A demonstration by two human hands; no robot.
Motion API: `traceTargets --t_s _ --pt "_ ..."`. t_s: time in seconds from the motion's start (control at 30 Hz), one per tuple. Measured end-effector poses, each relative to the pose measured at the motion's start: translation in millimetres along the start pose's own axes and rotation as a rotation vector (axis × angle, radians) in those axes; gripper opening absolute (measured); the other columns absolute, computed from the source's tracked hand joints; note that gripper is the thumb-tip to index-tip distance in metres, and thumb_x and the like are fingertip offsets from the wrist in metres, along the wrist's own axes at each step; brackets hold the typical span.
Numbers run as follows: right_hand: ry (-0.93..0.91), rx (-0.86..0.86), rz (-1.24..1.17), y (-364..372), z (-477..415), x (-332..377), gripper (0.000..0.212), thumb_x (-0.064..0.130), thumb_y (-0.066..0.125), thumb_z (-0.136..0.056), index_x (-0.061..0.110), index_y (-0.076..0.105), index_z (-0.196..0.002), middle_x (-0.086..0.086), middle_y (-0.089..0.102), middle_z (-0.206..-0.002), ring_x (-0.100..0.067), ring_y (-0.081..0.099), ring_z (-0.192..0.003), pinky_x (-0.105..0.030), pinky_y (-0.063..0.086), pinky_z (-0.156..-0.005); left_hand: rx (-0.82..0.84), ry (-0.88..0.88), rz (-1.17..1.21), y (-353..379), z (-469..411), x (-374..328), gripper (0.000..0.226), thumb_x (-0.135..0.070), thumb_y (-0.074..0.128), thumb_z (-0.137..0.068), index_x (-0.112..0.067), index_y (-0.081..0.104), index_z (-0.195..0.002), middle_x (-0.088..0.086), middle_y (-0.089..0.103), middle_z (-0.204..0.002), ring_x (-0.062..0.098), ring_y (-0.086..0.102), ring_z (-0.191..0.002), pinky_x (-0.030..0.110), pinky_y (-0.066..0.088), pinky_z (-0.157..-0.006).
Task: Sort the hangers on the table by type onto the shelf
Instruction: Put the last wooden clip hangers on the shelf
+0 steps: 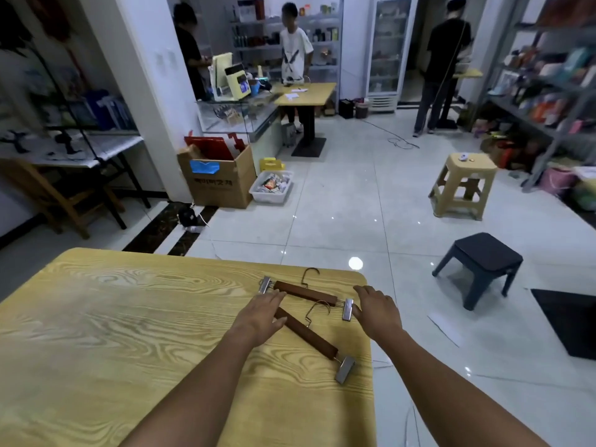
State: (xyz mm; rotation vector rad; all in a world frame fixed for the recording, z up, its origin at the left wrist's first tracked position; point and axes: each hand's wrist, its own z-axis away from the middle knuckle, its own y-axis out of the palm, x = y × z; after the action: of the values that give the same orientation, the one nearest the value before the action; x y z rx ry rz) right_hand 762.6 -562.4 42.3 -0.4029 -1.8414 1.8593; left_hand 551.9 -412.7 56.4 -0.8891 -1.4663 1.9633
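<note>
From my seat, the left stretch of the wooden table (129,317) is bare grain. All the work sits at its right end. My left hand (263,312) lies flat with straight fingers over the left end of the near hanger (309,335), gripping nothing. This hanger is a brown wooden bar that slants toward me and ends in a metal clip (345,369) close to the table's right edge.

Just beyond it lies the far hanger (304,292), which looks like the same clip type. The near hanger's wire hook (317,308) curls up against the far hanger's bar. My right hand (375,309) is spread loosely and holds nothing, its fingers just beside the far hanger's right clip (347,309). I cannot tell whether they touch it.

My worry is that hook. If I lift either hanger alone, I expect the wire to snag the other bar and drag it along. A sideways sweep could push the near clip off the edge onto the tiles.

The shelf (522,116) stands well apart at the far right, with a dark stool (483,259) along the way, so a loose hold could fail during the carry.
</note>
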Motion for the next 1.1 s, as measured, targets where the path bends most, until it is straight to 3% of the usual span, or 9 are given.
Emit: traceTargets --t_s 0.37,0.6,0.73,0.83,1.1 --pt "0.115 0.133 -0.020 65.8 -42.7 -6.2 0.047 0.032 0.040 -0.100 0.019 0.035 -0.145 -0.003 0.050 -0.137 -0.023 0.052 -0.118 -0.032 0.039 -0.096 0.227 0.114 0.045 57.6 -77.2 13.3 0.065 -0.035 0.047 -0.097 -0.018 0.016 -0.151 -0.001 0.016 -0.159 0.017 0.017 -0.145 0.031 0.013 -0.120" --pt "0.137 0.192 -0.020 98.0 -65.6 0.8 0.046 0.028 0.041 -0.099 0.016 0.036 -0.143 -0.004 0.054 -0.128 -0.024 0.054 -0.110 -0.032 0.039 -0.088 0.309 0.181 -0.093 96.3 -116.4 27.5 0.065 -0.040 0.047 -0.095 -0.018 0.018 -0.150 -0.001 0.022 -0.157 0.018 0.021 -0.144 0.036 0.010 -0.120" --pt "0.165 0.207 -0.027 108.8 -75.0 1.4 0.044 0.025 0.041 -0.099 0.015 0.037 -0.141 -0.005 0.053 -0.128 -0.024 0.054 -0.110 -0.032 0.039 -0.089 0.326 0.245 -0.129 111.2 -129.0 34.0 0.064 -0.040 0.052 -0.093 -0.019 0.025 -0.147 0.001 0.032 -0.148 0.020 0.030 -0.137 0.033 0.020 -0.113" --pt "0.211 0.198 -0.057 114.8 -80.4 3.6 0.048 0.026 0.040 -0.099 0.018 0.032 -0.146 -0.006 0.048 -0.134 -0.026 0.051 -0.114 -0.032 0.038 -0.093 0.302 0.319 -0.174 116.7 -139.0 38.4 0.060 -0.037 0.059 -0.089 -0.022 0.033 -0.141 0.001 0.037 -0.136 0.020 0.037 -0.126 0.033 0.030 -0.104" --pt "0.247 0.122 -0.052 122.7 -90.5 4.3 0.051 0.027 0.042 -0.099 0.021 0.028 -0.148 -0.009 0.031 -0.149 -0.025 0.035 -0.134 -0.033 0.031 -0.106 0.270 0.490 -0.214 127.4 -149.1 42.4 0.042 -0.032 0.058 -0.090 -0.014 0.043 -0.125 0.004 0.040 -0.128 0.022 0.037 -0.119 0.033 0.032 -0.097"
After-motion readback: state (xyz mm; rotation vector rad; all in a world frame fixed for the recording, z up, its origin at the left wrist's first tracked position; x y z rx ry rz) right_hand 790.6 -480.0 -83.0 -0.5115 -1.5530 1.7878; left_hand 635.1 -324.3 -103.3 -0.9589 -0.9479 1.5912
